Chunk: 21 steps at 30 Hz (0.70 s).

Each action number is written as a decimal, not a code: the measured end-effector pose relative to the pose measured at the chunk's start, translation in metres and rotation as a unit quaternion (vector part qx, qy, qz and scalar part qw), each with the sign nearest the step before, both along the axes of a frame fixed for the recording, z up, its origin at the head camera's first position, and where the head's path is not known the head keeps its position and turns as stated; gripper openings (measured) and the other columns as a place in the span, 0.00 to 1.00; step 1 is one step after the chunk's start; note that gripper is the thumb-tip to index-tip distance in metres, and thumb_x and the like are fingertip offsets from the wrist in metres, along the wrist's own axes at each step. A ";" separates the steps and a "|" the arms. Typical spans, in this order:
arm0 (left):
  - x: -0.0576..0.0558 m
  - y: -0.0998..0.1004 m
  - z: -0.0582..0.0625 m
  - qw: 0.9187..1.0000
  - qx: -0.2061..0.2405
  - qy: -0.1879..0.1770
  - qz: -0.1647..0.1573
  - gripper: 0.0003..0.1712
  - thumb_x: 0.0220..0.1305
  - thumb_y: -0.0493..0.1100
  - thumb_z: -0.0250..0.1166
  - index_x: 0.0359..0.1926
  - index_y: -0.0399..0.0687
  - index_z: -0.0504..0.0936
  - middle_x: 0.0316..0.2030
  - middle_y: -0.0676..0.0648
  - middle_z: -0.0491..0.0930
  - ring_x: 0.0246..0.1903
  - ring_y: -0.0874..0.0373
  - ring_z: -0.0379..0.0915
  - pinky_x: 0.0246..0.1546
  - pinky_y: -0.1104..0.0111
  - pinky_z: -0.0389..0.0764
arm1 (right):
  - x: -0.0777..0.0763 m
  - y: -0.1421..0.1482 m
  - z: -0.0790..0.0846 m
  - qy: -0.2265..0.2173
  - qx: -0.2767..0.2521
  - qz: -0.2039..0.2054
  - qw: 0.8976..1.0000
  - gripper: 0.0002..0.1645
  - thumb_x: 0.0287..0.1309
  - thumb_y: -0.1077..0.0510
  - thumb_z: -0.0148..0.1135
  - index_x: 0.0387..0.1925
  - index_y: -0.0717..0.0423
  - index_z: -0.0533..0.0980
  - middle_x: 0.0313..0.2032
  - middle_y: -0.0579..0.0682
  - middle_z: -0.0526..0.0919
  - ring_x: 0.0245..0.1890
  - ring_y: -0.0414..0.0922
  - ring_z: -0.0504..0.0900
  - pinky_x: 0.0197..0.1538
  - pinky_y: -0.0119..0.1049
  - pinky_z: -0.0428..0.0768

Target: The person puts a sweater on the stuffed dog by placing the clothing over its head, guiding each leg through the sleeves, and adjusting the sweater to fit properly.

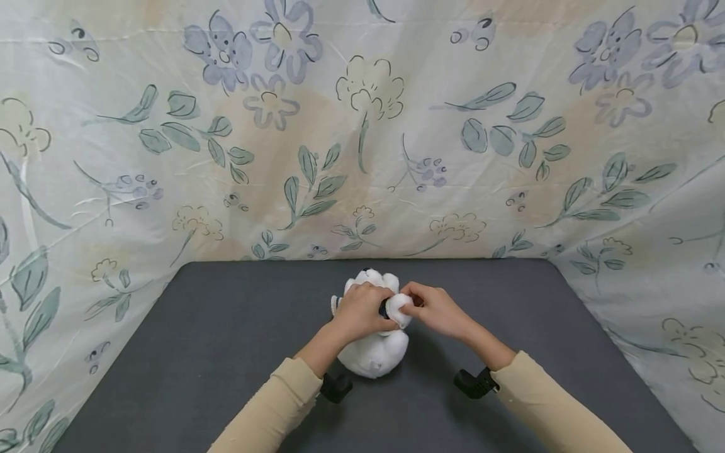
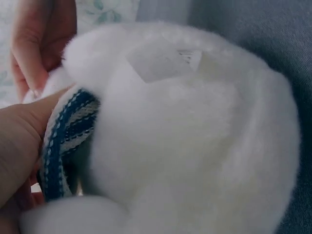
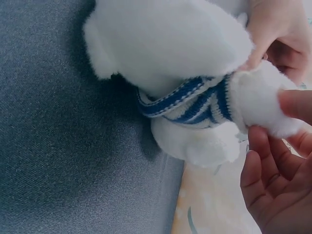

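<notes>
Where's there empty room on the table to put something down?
The table is bare between the left sleeve and floral cloth, and between the right sleeve and that cloth. Mid-table's crowded: left hand, right hand, white plush toy.

The left hand (image 1: pixel 361 311) hides part of the plush toy (image 1: pixel 374 357) beneath it, while print on the tag (image 2: pixel 161 62), clear of that hand, is too blurred to read.

We note a fluffy white plush toy (image 1: pixel 374 357), lower centre of the head view — pale tag (image 2: pixel 163 61) on its fur — its limb (image 3: pixel 263 100) emerging from a blue-and-white striped knit garment (image 3: pixel 202 105), centre-right in the right-wrist view.
</notes>
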<state>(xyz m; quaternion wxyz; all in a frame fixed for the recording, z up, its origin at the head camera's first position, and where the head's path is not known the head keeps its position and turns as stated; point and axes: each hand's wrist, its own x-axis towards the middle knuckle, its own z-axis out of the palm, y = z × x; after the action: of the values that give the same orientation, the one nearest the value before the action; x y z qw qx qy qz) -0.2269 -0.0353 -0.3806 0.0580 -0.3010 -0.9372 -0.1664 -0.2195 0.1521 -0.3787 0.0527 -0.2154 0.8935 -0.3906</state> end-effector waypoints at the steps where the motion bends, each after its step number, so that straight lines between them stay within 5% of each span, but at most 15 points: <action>1: 0.000 0.000 0.000 1.000 -0.014 0.006 0.003 0.25 0.46 0.57 0.71 0.46 0.55 0.82 0.38 0.56 0.82 0.40 0.56 0.75 0.48 0.57 0.70 | 0.000 0.000 0.000 0.003 0.000 0.001 1.000 0.06 0.61 0.54 0.57 0.40 0.47 0.75 0.30 0.44 0.77 0.28 0.44 0.75 0.30 0.35 0.72; 13: -0.002 -0.005 -0.010 0.995 -0.069 0.034 0.061 0.24 0.46 0.60 0.70 0.46 0.60 0.82 0.41 0.58 0.81 0.41 0.55 0.72 0.51 0.54 0.67 | 0.000 0.001 0.002 0.009 0.000 -0.003 1.000 0.04 0.61 0.55 0.56 0.39 0.45 0.75 0.30 0.42 0.77 0.29 0.43 0.75 0.30 0.35 0.73; 21: 0.000 -0.009 -0.011 0.998 -0.045 0.025 0.047 0.23 0.48 0.58 0.69 0.46 0.60 0.81 0.41 0.58 0.81 0.40 0.55 0.72 0.46 0.56 0.69 | 0.000 0.002 0.000 0.005 -0.008 -0.005 1.000 0.05 0.61 0.54 0.57 0.39 0.45 0.75 0.30 0.43 0.77 0.29 0.44 0.75 0.30 0.36 0.73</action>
<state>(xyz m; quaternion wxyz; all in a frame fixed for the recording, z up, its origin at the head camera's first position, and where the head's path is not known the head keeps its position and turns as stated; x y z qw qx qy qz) -0.2272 -0.0448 -0.3921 0.0754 -0.2626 -0.9552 -0.1137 -0.2195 0.1541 -0.3791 0.0447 -0.2134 0.8914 -0.3974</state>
